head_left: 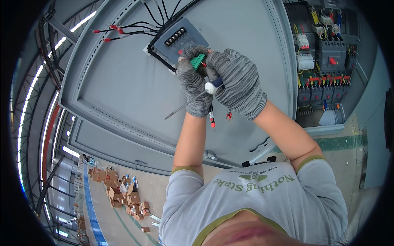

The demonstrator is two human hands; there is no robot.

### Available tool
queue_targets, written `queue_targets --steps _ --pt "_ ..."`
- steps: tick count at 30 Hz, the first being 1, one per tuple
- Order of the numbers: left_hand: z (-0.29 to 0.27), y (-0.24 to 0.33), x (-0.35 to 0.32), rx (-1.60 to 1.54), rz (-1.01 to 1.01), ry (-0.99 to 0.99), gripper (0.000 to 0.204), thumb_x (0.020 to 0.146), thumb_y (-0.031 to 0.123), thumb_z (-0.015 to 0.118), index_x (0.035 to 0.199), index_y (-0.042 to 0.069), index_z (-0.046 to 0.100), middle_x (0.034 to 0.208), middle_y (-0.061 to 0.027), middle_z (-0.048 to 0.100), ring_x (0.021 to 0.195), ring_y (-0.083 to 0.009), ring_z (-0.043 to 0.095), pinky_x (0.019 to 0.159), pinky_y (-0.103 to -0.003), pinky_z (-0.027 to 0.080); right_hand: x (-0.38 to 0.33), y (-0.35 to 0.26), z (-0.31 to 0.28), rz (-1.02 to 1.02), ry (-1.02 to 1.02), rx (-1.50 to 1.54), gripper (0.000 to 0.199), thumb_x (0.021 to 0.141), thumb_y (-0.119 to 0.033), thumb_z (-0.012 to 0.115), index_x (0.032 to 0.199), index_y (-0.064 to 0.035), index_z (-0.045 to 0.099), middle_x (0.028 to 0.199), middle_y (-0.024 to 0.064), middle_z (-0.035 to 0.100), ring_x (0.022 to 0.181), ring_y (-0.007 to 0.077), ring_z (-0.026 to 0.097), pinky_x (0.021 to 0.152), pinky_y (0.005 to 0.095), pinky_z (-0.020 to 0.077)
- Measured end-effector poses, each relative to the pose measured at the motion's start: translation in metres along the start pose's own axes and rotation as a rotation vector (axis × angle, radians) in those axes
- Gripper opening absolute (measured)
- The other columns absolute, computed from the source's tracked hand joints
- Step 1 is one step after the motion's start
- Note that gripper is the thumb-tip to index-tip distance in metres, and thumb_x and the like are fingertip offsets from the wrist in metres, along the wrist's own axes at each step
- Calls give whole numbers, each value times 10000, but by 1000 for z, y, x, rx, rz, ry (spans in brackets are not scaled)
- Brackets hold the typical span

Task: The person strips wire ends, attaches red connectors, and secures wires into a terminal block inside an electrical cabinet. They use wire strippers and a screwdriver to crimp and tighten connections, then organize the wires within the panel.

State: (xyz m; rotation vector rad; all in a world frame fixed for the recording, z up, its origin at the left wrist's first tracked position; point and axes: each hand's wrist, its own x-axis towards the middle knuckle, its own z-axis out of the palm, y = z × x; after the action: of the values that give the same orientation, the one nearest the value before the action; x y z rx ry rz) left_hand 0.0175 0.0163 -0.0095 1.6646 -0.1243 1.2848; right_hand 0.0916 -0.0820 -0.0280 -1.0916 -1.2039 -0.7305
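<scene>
Both my hands wear grey knit gloves and meet in front of a grey cabinet door (123, 86). My left hand (193, 84) pinches a small green terminal plug (198, 61) just below a grey module (186, 37) mounted on the door. My right hand (238, 82) touches the same plug with its fingertips and grips a screwdriver (213, 86) with a white and blue handle. Its metal shaft points down to the left. Two thin wires with red ferrules (212, 121) hang below my hands.
Black cables (156, 18) run from the module toward the top, with loose red-tipped wires (107, 35) at the upper left. The open cabinet (328, 61) on the right holds breakers and contactors. Several brown cardboard boxes (123, 192) lie on the floor at the lower left.
</scene>
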Motion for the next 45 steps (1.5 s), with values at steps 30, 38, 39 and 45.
queue_targets --steps 30,38,39,45 --pt "4 5 4 126 -53 33 549 947 494 353 946 23 633 843 -57 631 778 -158 584 707 -271 456 4 11 -4 256 -162 306 174 726 -117 672 858 -43 587 740 128 615 706 280 616 636 360 509" --pt "4 20 10 86 -271 -23 524 938 492 392 893 53 675 701 17 578 590 -70 442 553 -203 351 15 18 -15 336 -249 306 178 762 -179 710 860 -57 626 755 102 642 681 279 618 639 332 512" --pt "4 22 10 88 -286 -12 498 938 473 410 896 53 674 699 19 572 587 -70 436 549 -200 350 15 19 -14 292 -231 264 171 756 -174 709 857 -63 628 754 94 643 688 278 617 647 337 512" --pt "-9 21 4 -179 -344 56 365 920 308 447 942 2 645 627 12 464 577 -79 458 533 -212 405 15 0 -12 73 -188 -34 158 729 -200 701 848 -118 640 738 59 634 715 264 577 693 379 486"
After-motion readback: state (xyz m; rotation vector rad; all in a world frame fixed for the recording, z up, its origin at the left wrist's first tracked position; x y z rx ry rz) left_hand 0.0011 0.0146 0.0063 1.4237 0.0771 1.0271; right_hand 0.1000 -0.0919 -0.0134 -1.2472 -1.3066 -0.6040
